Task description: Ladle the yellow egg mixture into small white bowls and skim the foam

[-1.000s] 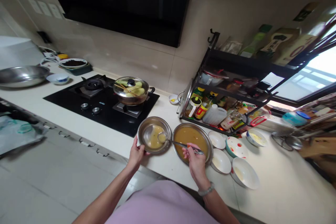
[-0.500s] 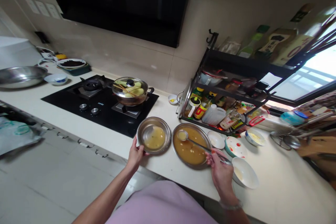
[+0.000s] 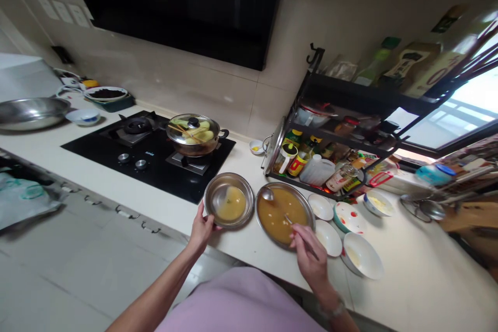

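My left hand (image 3: 203,228) grips the near left rim of a small metal bowl (image 3: 212,198) on the counter, its thumb over the edge. Yellowish broth pools in that bowl. Just right of it is a wider, shallow metal dish (image 3: 264,233) of brown broth with pale bits floating. A metal ladle (image 3: 266,194) has its head at the far left side of this dish, and part of its handle is under the broth. My right hand (image 3: 312,257) is closed around the handle above the dish's near right rim.
A lidded pot (image 3: 193,137) stands on the black gas stove (image 3: 155,176). Several white bowls, including an oval one (image 3: 365,257), sit right of the dish. Behind them is a black spice rack (image 3: 315,187) with bottles. A large metal pan (image 3: 33,114) is at far left.
My right hand has moved left over the dish, bringing the ladle handle with it. The ladle's head, earlier filled with broth, now sits slightly farther left and back. My left hand stays on the bowl.
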{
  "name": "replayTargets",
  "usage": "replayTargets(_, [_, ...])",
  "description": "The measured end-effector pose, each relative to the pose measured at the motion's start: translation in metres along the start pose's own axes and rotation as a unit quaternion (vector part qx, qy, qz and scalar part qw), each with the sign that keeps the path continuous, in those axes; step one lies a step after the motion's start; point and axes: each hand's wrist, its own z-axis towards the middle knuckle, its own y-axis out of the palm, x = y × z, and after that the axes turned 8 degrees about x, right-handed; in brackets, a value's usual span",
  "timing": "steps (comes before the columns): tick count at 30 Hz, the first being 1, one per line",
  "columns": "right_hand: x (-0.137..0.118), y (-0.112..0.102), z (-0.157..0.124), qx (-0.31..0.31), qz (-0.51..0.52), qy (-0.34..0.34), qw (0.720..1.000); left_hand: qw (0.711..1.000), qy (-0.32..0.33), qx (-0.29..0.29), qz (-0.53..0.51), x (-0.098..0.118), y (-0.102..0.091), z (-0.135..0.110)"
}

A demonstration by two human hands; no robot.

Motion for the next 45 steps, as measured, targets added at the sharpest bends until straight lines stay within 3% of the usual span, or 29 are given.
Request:
replayTargets(5, [-0.001, 0.049, 0.008, -0.074, 0.051, 0.037, 0.995, 1.000, 0.000, -0.003, -0.009, -0.001, 0.001, -0.001])
replayTargets(9, [0.008, 0.076, 0.008, -0.106, 0.059, 0.077, 0.990, 1.000, 0.001, 0.003, -0.008, 0.001, 0.003, -0.003])
replayTargets(12, [0.017, 0.089, 0.004, -0.071, 0.076, 0.177, 0.979, 1.000, -0.001, 0.010, 0.003, 0.003, 0.004, -0.004])
replayTargets(15, [0.026, 0.094, 0.002, 0.014, 0.110, 0.294, 0.949, 1.000, -0.001, 0.005, 0.006, 0.003, 0.003, -0.004])
replayTargets(19, [0.029, 0.089, 0.005, 0.074, 0.152, 0.351, 0.921, 1.000, -0.003, 0.006, -0.002, 0.000, 0.001, -0.001])
replayTargets(27, [0.017, 0.075, 0.009, 0.097, 0.168, 0.362, 0.912, 1.000, -0.002, -0.003, -0.007, -0.001, 0.001, 0.001])
replayTargets(37, [0.001, 0.064, 0.019, 0.132, 0.231, 0.400, 0.877, 1.000, 0.001, -0.003, -0.006, -0.002, 0.000, 0.002])
replayTargets(45, [0.007, 0.017, 0.030, 0.174, 0.174, 0.361, 0.900, 1.000, -0.012, 0.006, -0.005, 0.002, 0.002, 0.001])
